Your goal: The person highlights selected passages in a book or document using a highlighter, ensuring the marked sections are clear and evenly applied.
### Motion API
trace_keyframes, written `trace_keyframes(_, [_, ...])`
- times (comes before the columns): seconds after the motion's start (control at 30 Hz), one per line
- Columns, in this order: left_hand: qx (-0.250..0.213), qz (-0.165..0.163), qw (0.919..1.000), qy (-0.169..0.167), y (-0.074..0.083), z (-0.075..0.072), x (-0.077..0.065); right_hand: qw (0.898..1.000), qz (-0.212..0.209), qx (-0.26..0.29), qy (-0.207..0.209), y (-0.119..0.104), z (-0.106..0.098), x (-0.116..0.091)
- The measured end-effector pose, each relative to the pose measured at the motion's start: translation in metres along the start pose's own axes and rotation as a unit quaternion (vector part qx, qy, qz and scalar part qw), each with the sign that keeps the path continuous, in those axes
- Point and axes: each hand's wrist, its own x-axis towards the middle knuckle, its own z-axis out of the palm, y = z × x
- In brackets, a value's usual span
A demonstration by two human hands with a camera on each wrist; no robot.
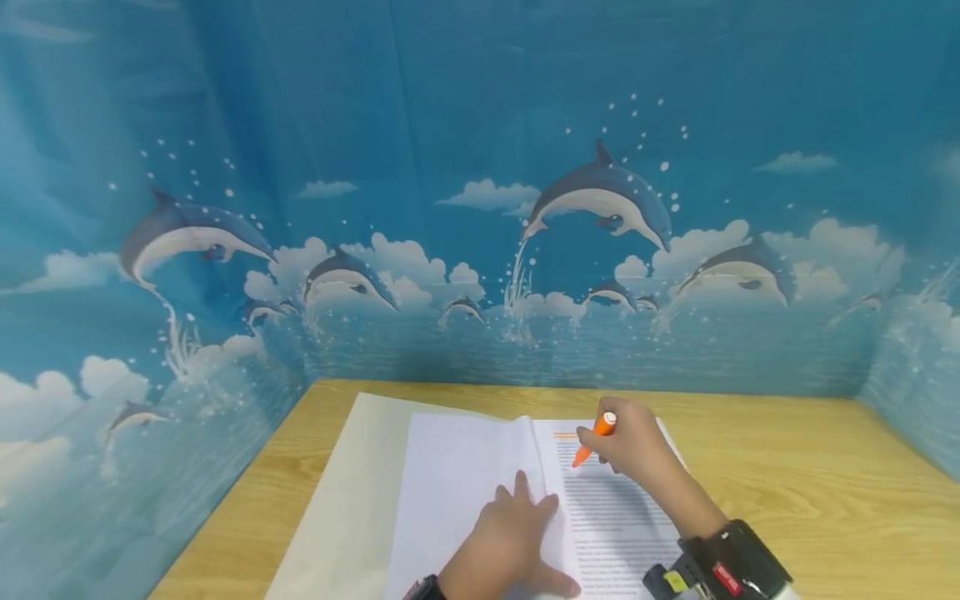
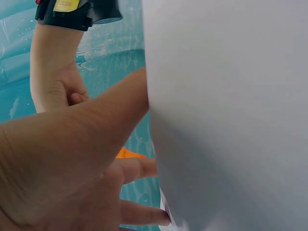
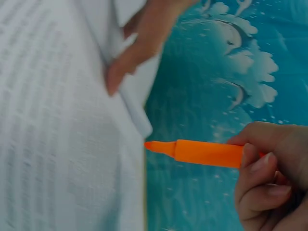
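Observation:
An open book (image 1: 450, 475) lies with a blank left page and a printed right page (image 1: 622, 525). Spread fingers of my left hand (image 1: 510, 537) press the blank page beside the fold, and the thumb reaches across the fold's lower part. Between thumb and fingers, my right hand (image 1: 637, 442) pinches an orange highlighter (image 1: 595, 439), its tip pointing down over the upper text. Orange marks (image 1: 566, 435) run along the top lines of print. The right wrist view shows the highlighter (image 3: 207, 153) from the side, the other fingers curled beneath it.
Under the book's left side is a large cream sheet (image 1: 330, 500) on a wood-grain table (image 1: 810, 467). A blue dolphin-print backdrop (image 1: 450, 250) rises behind the table and along both sides. A black wrist device (image 1: 731, 562) is strapped on the right arm.

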Motion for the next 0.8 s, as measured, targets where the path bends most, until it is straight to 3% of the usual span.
trace_keyframes(0.27, [0.009,0.001,1.0,-0.001,0.001,-0.001,0.001,0.998,-0.049,0.009,0.03,0.007,0.019,0.001])
trace_keyframes(0.63, [0.006,-0.006,1.0,-0.002,0.001,0.0,0.003,0.998,-0.053,0.0,0.03,0.009,0.027,0.0])
trace_keyframes(0.8, [0.013,-0.008,0.9999,-0.007,0.002,-0.001,0.003,0.999,-0.036,0.008,0.021,0.009,0.027,0.0])
